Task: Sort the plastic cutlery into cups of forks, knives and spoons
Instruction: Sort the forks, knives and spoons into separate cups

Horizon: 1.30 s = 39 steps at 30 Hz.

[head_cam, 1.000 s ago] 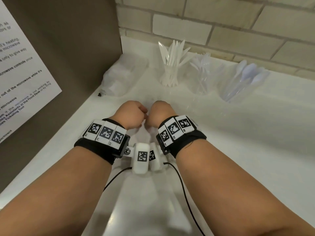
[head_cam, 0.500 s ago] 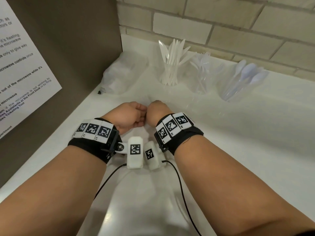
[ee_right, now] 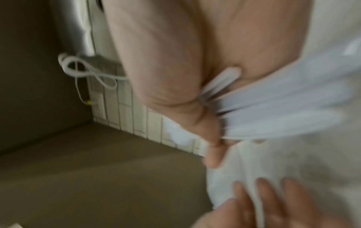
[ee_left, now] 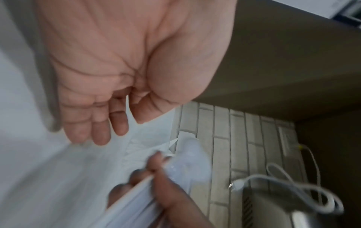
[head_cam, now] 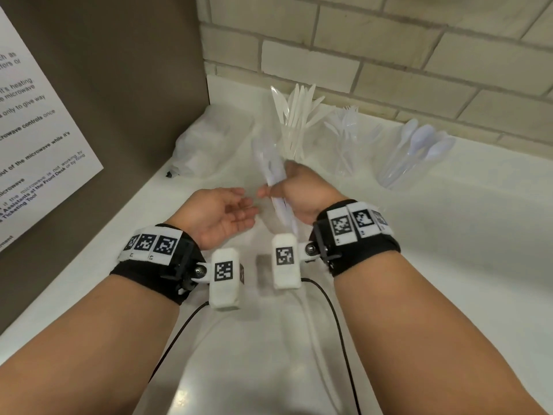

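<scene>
Here the person's right hand is lifted above the white surface, its fingers and thumb curled around a bundle of white plastic cutlery that points up and away. The pieces blur together, so their kind cannot be told. The left hand sits just beside it, palm up, fingers relaxed and spread, holding nothing.

Against the brick wall stand three clear cups: the knife cup on the left, the fork cup in the middle and the spoon cup on the right. A crumpled plastic bag lies in the corner to their left.

To do this step well, the person would likely steady the bundle with the right hand, draw out one piece at a time with the free left hand, check its head, then drop it handle-first into the matching cup, gently, since light cups tip easily.

Half a second earlier both hands were low on the surface, touching, closed over something between them. Now the right hand has risen with the bundle and the left has opened.
</scene>
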Available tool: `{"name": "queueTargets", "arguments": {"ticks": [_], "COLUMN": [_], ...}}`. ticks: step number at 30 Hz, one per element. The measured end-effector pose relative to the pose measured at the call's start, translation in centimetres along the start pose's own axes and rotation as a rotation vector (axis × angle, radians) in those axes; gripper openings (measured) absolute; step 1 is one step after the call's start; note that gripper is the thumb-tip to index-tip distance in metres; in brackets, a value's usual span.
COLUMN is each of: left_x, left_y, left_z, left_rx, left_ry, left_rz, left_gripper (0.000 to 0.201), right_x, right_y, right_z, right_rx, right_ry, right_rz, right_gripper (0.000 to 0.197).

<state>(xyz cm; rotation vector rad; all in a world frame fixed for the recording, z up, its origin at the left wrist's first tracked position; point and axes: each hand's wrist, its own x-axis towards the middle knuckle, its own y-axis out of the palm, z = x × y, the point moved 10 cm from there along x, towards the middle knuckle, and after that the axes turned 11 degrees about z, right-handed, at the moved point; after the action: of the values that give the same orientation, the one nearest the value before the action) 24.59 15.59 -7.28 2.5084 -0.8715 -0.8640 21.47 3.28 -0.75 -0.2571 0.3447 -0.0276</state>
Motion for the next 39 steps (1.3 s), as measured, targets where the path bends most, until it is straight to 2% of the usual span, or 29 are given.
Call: {"name": "queueTargets", "arguments": {"ticks": [1,3,6,8,11,13,16,21,24,28,29,30,33,36,37,39], "left_x": [0.0,-0.1,-0.1,-0.1,0.0,0.0,0.1,0.1,-0.5,-2.1,-2.2,-2.3,-2.8,-3.5,-3.6,-3.8], "left_y": [0.8,2.7,4.9,5.9,6.6,6.9,6.6,6.8,7.4,8.4,8.5,8.6,9.1,9.7,9.2,7.8], "left_z": [0.5,1.4,2.1,2.0,0.9,0.3,0.4,0.0,-1.0,-4.2,-4.7,-4.9,-5.8,-7.0,-7.4,-8.8], "left_rx": [-0.046,-0.065,-0.077,-0.143,-0.268,-0.332,-0.348,-0.355,-0.201,0.193,0.313,0.442,0.713,0.701,0.654,0.537], "left_ry": [-0.042,-0.134,-0.205,-0.203,-0.114,-0.078,-0.087,-0.059,-0.036,0.2,0.229,0.245,0.307,0.425,0.455,0.549], "left_rz": [0.062,0.217,0.342,0.352,0.336,0.35,0.332,0.335,0.407,0.506,0.491,0.461,0.359,0.297,0.249,0.109], "left_gripper": [0.016,0.033,0.054,0.054,0.04,0.038,0.038,0.04,0.044,0.058,0.064,0.061,0.027,0.026,0.028,0.029], "right_x": [-0.4,-1.4,-2.5,-2.6,-2.4,-2.4,-2.1,-1.2,-0.9,-1.3,-1.6,-1.8,-2.3,-1.7,-1.5,-1.4], "right_y": [-0.2,-0.4,-0.5,-0.6,-0.2,0.2,0.3,1.2,1.6,2.8,3.5,4.1,5.5,5.0,4.7,3.0], "right_z": [1.0,3.1,5.1,5.2,4.4,3.9,3.2,2.8,2.1,2.2,2.2,2.0,1.6,1.2,1.0,0.3], "right_rx": [0.233,0.468,0.588,0.617,0.583,0.545,0.564,0.441,0.438,0.541,0.506,0.466,0.395,0.265,0.145,-0.071], "right_ry": [-0.124,-0.322,-0.528,-0.584,-0.568,-0.529,-0.482,-0.42,-0.37,-0.365,-0.348,-0.327,-0.29,-0.272,-0.241,-0.142], "right_rz": [0.012,0.051,0.079,0.056,0.012,0.018,0.013,-0.01,0.036,0.238,0.296,0.345,0.413,0.313,0.283,0.194], "right_gripper": [0.035,0.026,0.025,0.025,0.025,0.024,0.042,0.024,0.022,0.02,0.021,0.024,0.026,0.019,0.024,0.046]}}
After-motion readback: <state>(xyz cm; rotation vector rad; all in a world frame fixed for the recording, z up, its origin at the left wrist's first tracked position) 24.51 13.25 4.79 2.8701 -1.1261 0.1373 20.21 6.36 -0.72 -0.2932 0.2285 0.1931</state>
